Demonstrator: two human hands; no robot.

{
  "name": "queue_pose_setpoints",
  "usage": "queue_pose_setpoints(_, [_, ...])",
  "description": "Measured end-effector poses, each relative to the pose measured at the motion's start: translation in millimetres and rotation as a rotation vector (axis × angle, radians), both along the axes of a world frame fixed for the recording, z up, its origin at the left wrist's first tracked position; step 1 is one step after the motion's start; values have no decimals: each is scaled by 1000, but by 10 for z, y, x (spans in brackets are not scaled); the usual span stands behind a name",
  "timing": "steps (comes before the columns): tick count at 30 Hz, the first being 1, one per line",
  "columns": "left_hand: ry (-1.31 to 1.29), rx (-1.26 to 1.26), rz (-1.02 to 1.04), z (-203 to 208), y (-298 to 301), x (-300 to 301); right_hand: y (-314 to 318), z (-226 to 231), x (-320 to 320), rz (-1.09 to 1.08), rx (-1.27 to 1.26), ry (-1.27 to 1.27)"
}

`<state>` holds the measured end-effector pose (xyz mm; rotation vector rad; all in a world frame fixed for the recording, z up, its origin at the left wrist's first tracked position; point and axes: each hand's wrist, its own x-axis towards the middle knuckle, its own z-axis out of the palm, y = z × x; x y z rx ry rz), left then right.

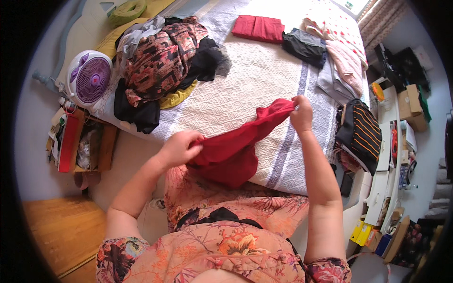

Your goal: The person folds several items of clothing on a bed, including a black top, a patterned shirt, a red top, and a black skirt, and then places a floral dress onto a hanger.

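A dark red garment [231,153] is stretched between my two hands over the near edge of the bed; its exact kind does not show. My left hand [181,147] pinches its left end, thumb against fingers. Higher and farther to the right, my right hand [301,113] grips the other end in closed fingers. The cloth's middle sags toward my lap, partly over the bedspread [226,94]. Beyond it, a folded red cloth [258,29] lies flat near the far side of the bed.
A heap of mixed clothes [163,61] covers the bed's left side, beside a purple-and-white fan [89,78]. Folded dark shorts [305,47] and a pink towel [345,66] lie at the far right. A black orange-striped garment [361,132] tops a pile at the right edge.
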<state>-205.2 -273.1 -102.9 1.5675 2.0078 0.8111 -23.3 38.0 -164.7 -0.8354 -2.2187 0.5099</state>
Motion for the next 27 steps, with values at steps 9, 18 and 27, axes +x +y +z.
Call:
queue_pose_setpoints(9, [456, 491, 263, 783, 621, -79, -124, 1450, 707, 360, -351, 499])
queue_pose_setpoints(18, [-238, 290, -19, 1062, 678, -406, -362, 2001, 1226, 261, -187, -165])
queue_pose_setpoints(27, [428, -13, -432, 1283, 359, -162, -197, 1950, 1605, 42, 395, -471])
